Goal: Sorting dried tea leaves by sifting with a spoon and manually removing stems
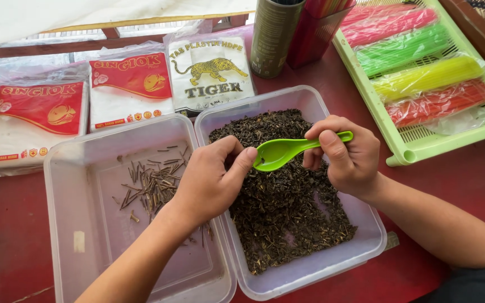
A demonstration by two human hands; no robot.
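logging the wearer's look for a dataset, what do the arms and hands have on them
Both hands are bare: the left hand and right hand show no gloves, rings or watch. Both forearms are uncovered up to the frame edge. A bit of dark cloth shows at the lower right, near the right elbow.

Both my forearms are bare from wrist to elbow, with no watch, bracelet or ring on either side. My left hand and my right hand wear no gloves, and my fingers have short, plain nails without polish. At the lower right corner a bit of my dark grey clothing shows
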